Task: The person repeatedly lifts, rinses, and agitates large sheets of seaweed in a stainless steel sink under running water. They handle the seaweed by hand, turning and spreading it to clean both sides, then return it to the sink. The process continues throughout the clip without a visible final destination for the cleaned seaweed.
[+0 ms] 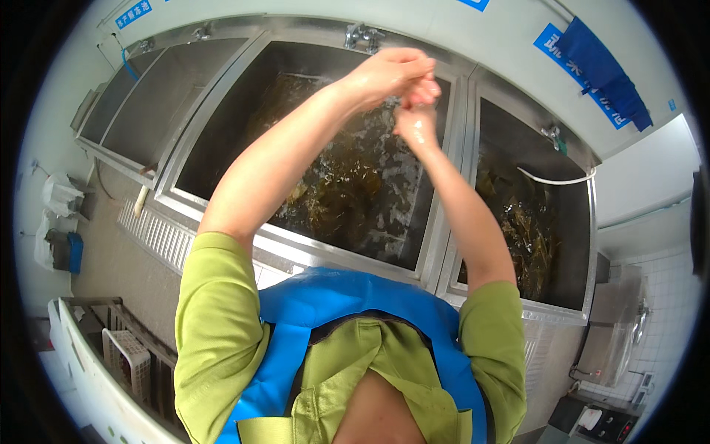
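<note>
Above the far part of the middle sink [423, 244], my two wet hands are close together, right by the double tap [362, 35]. My left hand [388, 72] bends over with its fingers curled and pressed together. Just below it, my right hand [416, 122] is closed too, its fingers partly hidden by the left. Whether anything small is between the fingers does not show. Below my arms the sink holds water with brown-green leafy strands like seaweed [344, 185] and pale foam on the surface.
To the right, another sink [592, 244] holds similar dark strands [529, 237], with a white hose [555, 177] over its rim. Further sinks [159, 103] stand at left. A floor grate [159, 235] and a cart with a white basket [129, 355] are at lower left.
</note>
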The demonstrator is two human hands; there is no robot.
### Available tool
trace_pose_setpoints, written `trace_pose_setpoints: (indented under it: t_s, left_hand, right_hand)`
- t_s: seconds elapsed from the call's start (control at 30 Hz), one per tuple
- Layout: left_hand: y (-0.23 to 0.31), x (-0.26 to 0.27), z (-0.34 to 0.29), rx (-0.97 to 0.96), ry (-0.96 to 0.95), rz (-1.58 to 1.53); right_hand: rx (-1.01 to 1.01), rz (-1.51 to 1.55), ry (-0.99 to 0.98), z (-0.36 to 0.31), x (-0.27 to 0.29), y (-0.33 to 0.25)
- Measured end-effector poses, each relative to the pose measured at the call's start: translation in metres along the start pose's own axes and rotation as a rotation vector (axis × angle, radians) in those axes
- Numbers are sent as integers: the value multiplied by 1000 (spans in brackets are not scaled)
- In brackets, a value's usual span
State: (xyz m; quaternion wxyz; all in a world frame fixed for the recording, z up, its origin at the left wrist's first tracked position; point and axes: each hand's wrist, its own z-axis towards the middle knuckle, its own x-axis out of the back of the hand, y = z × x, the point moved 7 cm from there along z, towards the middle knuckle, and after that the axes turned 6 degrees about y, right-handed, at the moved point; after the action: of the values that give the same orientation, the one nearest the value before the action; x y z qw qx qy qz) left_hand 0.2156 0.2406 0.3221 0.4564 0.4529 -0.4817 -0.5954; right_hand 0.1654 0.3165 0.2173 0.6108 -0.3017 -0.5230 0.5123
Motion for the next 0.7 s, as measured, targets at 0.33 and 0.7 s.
trace_pose_setpoints:
  t_s: [0.33, 0.7]
  left_hand:
    - [-238, 190, -212, 394, 459, 1049]
    - [-294, 197, -321, 351, 655, 1430]
  right_hand:
    - [-391, -294, -408, -73, -56, 219]
    - [-582, -752, -1027, -213, -239, 372]
